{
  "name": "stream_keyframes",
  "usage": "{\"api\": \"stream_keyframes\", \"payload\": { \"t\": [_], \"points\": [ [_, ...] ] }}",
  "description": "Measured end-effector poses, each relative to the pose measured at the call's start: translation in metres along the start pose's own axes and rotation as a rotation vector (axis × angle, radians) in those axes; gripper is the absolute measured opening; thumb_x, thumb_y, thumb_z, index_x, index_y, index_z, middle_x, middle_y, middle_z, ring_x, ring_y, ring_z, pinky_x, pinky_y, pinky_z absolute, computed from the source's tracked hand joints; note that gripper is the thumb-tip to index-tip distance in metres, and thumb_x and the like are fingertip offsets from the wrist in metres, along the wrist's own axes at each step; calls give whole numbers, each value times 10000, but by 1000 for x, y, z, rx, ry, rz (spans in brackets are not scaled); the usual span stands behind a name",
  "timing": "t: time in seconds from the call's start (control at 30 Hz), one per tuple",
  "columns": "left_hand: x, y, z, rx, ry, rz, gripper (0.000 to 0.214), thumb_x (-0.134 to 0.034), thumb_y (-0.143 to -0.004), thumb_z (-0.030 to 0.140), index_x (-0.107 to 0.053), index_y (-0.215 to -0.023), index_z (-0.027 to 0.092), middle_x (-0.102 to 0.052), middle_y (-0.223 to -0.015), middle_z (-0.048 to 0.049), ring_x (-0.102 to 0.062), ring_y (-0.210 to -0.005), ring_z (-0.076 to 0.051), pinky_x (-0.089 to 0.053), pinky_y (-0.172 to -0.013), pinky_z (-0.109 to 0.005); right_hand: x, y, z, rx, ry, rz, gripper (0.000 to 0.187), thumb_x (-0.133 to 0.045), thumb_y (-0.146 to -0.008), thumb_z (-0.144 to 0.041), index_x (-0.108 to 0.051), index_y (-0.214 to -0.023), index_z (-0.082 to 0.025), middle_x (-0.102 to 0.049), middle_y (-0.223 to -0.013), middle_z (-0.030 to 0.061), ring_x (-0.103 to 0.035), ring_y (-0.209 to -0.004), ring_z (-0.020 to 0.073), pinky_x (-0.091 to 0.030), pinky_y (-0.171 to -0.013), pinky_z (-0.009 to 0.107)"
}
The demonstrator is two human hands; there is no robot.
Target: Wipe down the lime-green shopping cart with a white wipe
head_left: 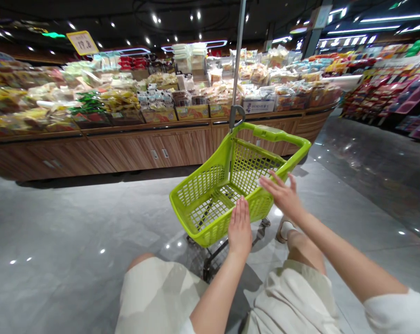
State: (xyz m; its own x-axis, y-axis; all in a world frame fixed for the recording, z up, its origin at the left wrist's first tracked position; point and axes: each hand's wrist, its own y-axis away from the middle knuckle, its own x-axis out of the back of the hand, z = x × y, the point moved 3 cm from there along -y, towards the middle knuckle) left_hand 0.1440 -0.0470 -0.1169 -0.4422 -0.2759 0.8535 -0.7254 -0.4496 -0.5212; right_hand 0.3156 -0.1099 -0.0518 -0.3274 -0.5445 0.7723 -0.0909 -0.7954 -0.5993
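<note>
A lime-green wheeled shopping basket (199,183) stands on the grey floor in front of me, with nothing visible inside. A grey pull handle (236,69) rises from its far side. My left hand (240,227) lies flat with fingers together and stretched out, over the basket's near rim. My right hand (281,192) is open too, fingers extended, hovering at the basket's right rim. Neither hand holds anything. My knees and light skirt show below.
A long wooden display counter (143,146) piled with packaged snacks runs across the back. A yellow price sign (82,42) hangs above it. More shelves (390,93) line the right. Glossy grey floor (74,222) stretches left and right of the basket.
</note>
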Motion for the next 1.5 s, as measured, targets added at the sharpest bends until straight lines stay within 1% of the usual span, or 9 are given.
{"api": "stream_keyframes", "payload": {
  "t": [0.13,0.37,0.6,0.83,0.93,1.07,1.17,1.3,1.5],
  "points": [
    [1,0,2,-1,12,-6,732,-439,-826,63,-179,-1508,6,-170,-1606,-149,-104,-1496,-237,-258,-1198,-374,5,-11,55,-308,64,120,647,-411,-816,-45,-436,-1430,-247,-559,-1403,88,-231,-1461,334,-26,-1077,714],
    [-1,1,1,3,5,-10,732,-436,-835,79,-163,-1510,6,-171,-1604,-158,-96,-1497,-235,-257,-1200,-392,-6,-3,-55,142,-117,-86,699,-397,-777,-1,-432,-1433,-240,-510,-1452,57,-343,-1424,210,-56,-1182,525],
    [1,1,0,-8,7,-3,712,-450,-833,73,-215,-1502,13,-191,-1605,-145,-134,-1493,-236,-260,-1197,-362,6,-11,67,-210,90,66,630,-396,-828,-30,-443,-1426,-224,-532,-1427,87,-277,-1447,316,-57,-1109,672],
    [1,2,2,-1,-3,-4,739,-461,-824,82,-181,-1502,-8,-161,-1610,-150,-84,-1500,-241,-241,-1204,-372,-3,6,-55,120,-126,-84,697,-382,-801,-9,-388,-1461,-235,-491,-1466,49,-336,-1427,193,-61,-1183,505],
    [2,3,-1,-17,-10,-14,748,-452,-823,77,-159,-1507,-1,-155,-1611,-144,-105,-1498,-240,-260,-1198,-374,3,2,-15,87,-71,-73,710,-387,-790,-9,-404,-1451,-267,-512,-1449,37,-316,-1438,228,-48,-1164,561],
    [1,2,0,-15,-3,-8,743,-442,-825,70,-158,-1507,-5,-183,-1604,-151,-142,-1492,-241,-277,-1193,-370,9,-7,54,-233,64,64,686,-423,-794,-53,-406,-1450,-249,-528,-1433,78,-255,-1454,325,-56,-1100,678],
    [1,2,3,4,18,0,761,-444,-823,72,-134,-1515,10,-185,-1603,-159,-121,-1495,-238,-275,-1193,-382,3,-3,16,-257,24,48,713,-437,-769,-50,-397,-1457,-234,-513,-1446,90,-269,-1451,315,-87,-1112,653],
    [1,2,2,2,11,-4,766,-442,-829,83,-110,-1515,8,-160,-1609,-155,-87,-1500,-235,-253,-1201,-394,-3,5,-55,72,-110,-76,723,-392,-771,-18,-400,-1455,-253,-501,-1460,45,-328,-1431,207,-100,-1174,508],
    [2,3,-1,-5,26,16,762,-434,-827,69,-118,-1520,34,-197,-1602,-143,-157,-1490,-229,-290,-1187,-373,8,-10,48,-223,36,46,677,-423,-794,-47,-426,-1435,-264,-531,-1433,63,-265,-1451,315,-78,-1103,672]
  ]
}}
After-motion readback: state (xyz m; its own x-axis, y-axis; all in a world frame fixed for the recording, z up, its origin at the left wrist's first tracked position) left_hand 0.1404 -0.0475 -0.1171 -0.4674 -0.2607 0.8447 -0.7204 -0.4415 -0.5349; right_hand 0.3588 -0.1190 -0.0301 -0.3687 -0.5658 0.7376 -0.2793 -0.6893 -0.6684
